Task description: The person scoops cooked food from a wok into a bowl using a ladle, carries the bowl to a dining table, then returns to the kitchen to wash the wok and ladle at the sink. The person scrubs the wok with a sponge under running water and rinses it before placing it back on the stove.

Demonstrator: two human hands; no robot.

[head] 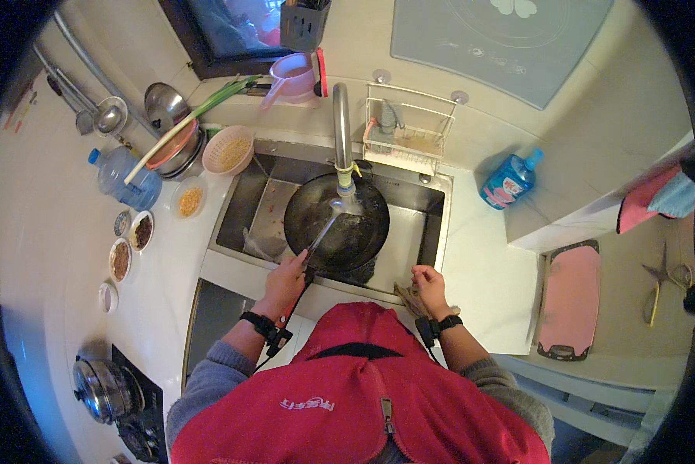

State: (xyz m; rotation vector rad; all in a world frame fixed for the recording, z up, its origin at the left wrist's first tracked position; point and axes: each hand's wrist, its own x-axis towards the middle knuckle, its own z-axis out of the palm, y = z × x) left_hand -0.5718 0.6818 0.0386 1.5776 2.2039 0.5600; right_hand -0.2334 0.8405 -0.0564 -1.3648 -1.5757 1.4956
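My left hand point(285, 283) is closed around the handle of a metal ladle point(323, 231), whose head is inside a black wok point(356, 243). The wok sits in the steel sink point(445, 232), under the curved faucet point(341, 124). Water appears to run from the faucet's yellowish nozzle onto the ladle's head. At the sink's front right edge is my right hand point(430, 288), fingers curled in. A brownish cloth point(406, 297) lies just beside and below it. Whether the right fingers pinch anything is hidden. A crumpled clear plastic bag point(263, 245) lies in the sink's left part.
A pink colander point(228, 151), a bowl of yellow pieces point(190, 201) and small seasoning dishes point(119, 260) stand left. A scallion point(194, 119) lies across a pot. A wire rack point(408, 130) hangs behind. Right are a blue detergent bottle point(510, 180), pink cutting board point(569, 300) and scissors point(663, 278).
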